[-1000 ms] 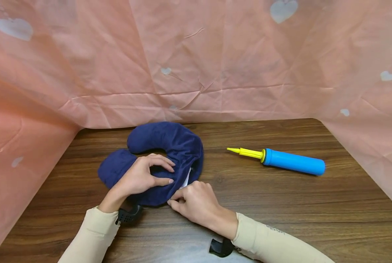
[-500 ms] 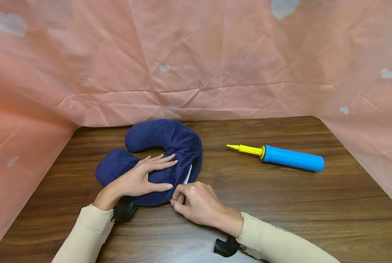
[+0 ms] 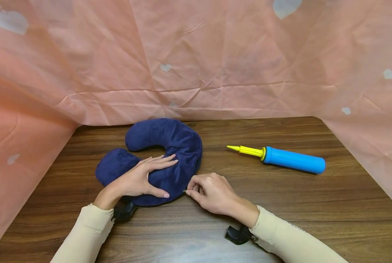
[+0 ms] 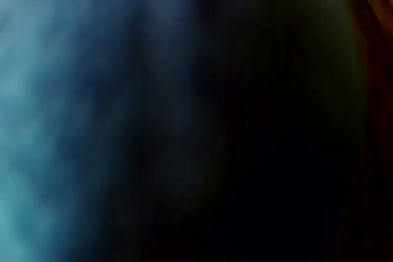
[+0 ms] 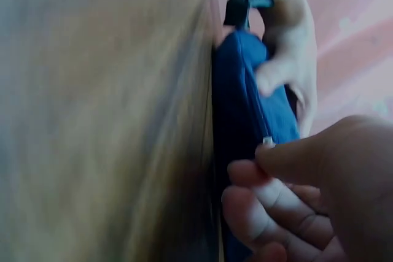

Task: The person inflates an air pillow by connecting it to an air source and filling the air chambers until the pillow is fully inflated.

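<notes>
On the navy blue U-shaped plush neck pillow point(image 3: 169, 153), lying left of centre on the brown wooden table point(image 3: 281, 204), the left hand point(image 3: 138, 179) presses flat with fingers straight. At the pillow's near edge the right hand point(image 3: 212, 191) pinches a small metal zipper pull point(image 3: 185, 190). Well apart to the right lies a blue cylindrical hand pump with a yellow nozzle point(image 3: 288, 160).

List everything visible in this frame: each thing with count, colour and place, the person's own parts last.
neck pillow: 1, navy blue, U-shaped, flat on the table left of centre.
zipper pull: 1, small, metallic, at the pillow's near right edge.
hand pump: 1, blue body with yellow nozzle, lying right of the pillow, untouched.
table: 1, dark wood grain.
backdrop sheet: 1, pink with pale hearts, behind and at both sides.
left hand: flat, pressing on the pillow.
right hand: pinches the zipper pull.
sleeves: 2, beige.
</notes>
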